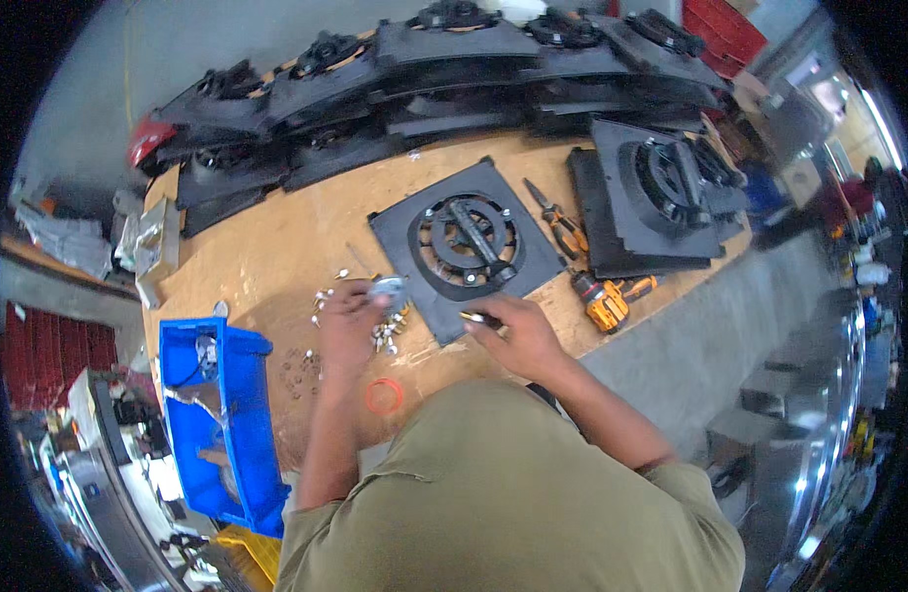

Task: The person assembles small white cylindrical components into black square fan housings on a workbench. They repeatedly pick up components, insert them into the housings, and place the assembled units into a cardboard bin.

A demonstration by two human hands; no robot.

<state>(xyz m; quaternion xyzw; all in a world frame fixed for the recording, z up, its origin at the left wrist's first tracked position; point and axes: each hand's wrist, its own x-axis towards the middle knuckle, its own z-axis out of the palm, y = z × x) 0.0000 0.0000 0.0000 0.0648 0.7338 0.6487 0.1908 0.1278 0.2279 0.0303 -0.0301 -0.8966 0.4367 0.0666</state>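
Note:
A square black plastic panel [399, 229] with a round slotted housing and a raised bar lies on the wooden table in front of me. My left hand [347, 321] is closed around a small silver-grey metal part [386, 289], blurred, just off the panel's left corner. Beside and under that hand are several small white-and-brass fittings [385, 340]. My right hand [518, 335] is closed at the panel's near edge. From its fingers sticks a short dark piece with a yellowish tip [471, 316], whose kind I cannot make out.
Orange-handled pliers [566, 233] and a yellow cordless drill [606, 304] lie right of the panel. Stacked black panels [661, 197] stand at right, with a long row of similar panels [454, 44] behind. A blue bin [261, 434] is at left; an orange ring [384, 396] lies near me.

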